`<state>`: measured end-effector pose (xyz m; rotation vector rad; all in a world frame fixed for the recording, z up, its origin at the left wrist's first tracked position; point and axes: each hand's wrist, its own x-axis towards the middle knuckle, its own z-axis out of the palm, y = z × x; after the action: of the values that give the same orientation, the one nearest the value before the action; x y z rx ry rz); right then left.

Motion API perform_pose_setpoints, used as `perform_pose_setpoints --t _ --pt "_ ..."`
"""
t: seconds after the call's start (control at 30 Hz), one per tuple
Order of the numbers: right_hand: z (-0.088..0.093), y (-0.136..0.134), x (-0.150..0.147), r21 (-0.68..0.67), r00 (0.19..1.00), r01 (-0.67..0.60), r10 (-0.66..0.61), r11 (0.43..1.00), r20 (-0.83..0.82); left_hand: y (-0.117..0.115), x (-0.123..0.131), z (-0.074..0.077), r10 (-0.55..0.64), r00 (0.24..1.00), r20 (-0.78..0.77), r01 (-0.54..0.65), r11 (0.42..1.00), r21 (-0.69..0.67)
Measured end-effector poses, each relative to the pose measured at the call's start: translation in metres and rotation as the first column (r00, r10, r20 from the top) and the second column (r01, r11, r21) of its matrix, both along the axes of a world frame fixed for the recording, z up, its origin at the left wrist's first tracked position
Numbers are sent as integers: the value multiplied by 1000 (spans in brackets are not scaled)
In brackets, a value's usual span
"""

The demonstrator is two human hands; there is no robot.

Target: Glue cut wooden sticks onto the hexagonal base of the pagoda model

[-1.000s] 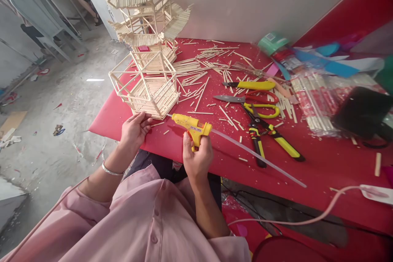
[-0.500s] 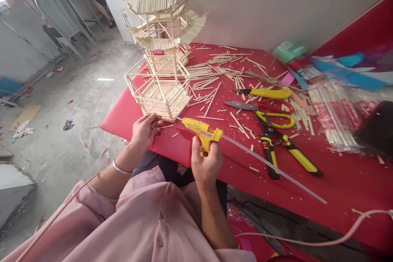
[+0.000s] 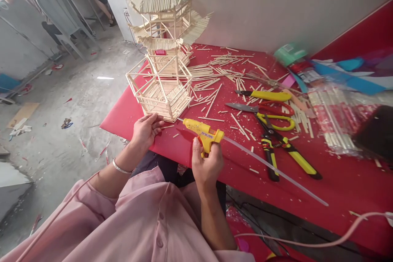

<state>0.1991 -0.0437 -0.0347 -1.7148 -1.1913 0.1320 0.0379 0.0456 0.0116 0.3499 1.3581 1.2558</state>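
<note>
Right hand (image 3: pixel 206 166) grip clasps yellow plastic glue gun (image 3: pixel 201 129); left hand (image 3: pixel 145 131), spread, touches hexagonal stick frame (image 3: pixel 164 94)

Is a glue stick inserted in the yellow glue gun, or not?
Inserted: a long clear glue stick projects from the back of the glue gun, which the right hand holds.

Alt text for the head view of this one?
The right hand grips a yellow glue gun, nozzle aimed at a hexagonal stick frame on a red table, while the left hand touches the frame's near edge. A stick tower stands behind; scissors, cutters and loose sticks lie to the right.
</note>
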Motion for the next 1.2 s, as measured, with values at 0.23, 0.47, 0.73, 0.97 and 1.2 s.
perform_pose_setpoints --t 0.23,0.47,0.73,0.97,1.2 --pt "-1 0 0 -16 1000 8 -8 1000 0 1 1 4 17 1000 2 -17 999 -28" --pt "0 0 0 -6 1000 0 0 1000 12 2 1 3 26 1000 0 -26 999 -33" --pt "-4 0 -2 26 977 -2 -4 1000 215 1 1 1 20 1000 -5 -20 1000 -5" --pt "-6 7 -9 52 868 129 -138 990 478 -2 3 0 10 1000 8 -10 1000 14" --pt "3 16 -10 88 779 75 -113 993 616 -1 1 -1 10 998 63 -10 1000 -10"
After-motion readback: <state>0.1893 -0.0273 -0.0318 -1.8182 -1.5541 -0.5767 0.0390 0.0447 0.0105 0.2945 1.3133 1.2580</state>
